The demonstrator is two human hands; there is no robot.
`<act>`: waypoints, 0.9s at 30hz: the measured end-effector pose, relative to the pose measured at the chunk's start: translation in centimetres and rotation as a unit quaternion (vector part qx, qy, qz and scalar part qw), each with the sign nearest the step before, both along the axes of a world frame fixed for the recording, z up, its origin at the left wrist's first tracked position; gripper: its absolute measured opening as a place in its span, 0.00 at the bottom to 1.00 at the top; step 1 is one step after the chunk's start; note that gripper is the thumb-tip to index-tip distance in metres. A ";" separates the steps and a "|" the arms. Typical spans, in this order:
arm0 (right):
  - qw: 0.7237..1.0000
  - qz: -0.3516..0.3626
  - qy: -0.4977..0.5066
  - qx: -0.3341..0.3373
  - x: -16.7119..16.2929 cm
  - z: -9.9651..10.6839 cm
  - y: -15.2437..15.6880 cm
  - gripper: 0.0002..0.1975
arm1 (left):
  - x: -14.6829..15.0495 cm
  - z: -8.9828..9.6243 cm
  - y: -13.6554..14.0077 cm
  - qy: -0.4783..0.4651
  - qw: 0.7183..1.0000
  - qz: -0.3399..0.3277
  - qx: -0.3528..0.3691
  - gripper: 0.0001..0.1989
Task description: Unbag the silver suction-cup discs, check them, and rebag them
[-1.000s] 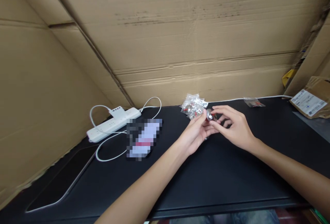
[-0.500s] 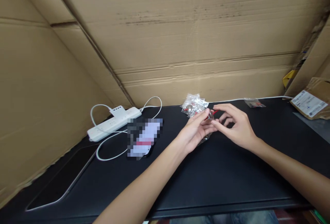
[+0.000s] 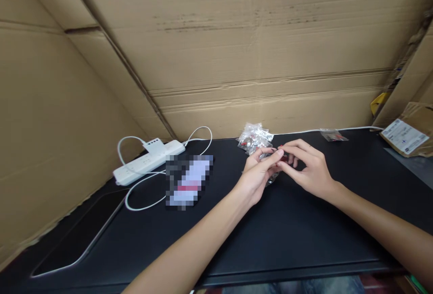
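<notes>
My left hand (image 3: 257,172) is closed, thumb over bent fingers, around a small clear plastic bag that mostly hides behind the fingers. Between the two hands shows a small dark-red piece (image 3: 283,158), too covered to name. My right hand (image 3: 311,165) pinches at it, thumb and forefinger touching the left fingertips. Just behind the hands lies a pile of small clear plastic bags (image 3: 254,135) with bits of red inside. Another shiny clear bag (image 3: 272,178) peeks out below my left fingers.
A single small bag (image 3: 333,135) lies at the back right. Left of the hands are a phone (image 3: 191,181), a white power strip (image 3: 149,163) with cables, and a dark tablet (image 3: 83,235). A labelled brown package (image 3: 407,134) sits far right. Cardboard walls (image 3: 257,59) enclose the black table.
My right hand has closed in on my left, and their fingertips now meet. The left thumb has come down over its fingers, and the red piece is more hidden.
</notes>
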State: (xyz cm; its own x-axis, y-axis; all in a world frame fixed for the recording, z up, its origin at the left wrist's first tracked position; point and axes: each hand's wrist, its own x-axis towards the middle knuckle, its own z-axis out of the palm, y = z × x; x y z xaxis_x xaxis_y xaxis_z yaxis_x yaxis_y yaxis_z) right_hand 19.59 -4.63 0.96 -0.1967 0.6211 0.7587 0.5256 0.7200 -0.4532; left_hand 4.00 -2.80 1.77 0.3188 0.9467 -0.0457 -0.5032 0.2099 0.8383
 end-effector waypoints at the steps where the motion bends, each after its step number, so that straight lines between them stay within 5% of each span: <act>1: 1.000 -0.002 0.001 -0.003 0.0 0.0 0.0 0.11 | 0.1 0.0 -0.1 -0.006 1.000 -0.002 0.003 0.14; 27: 1.000 -0.017 -0.008 0.013 0.2 -0.4 0.1 0.08 | 0.0 -0.7 -0.1 -0.060 0.987 -0.145 -0.026 0.13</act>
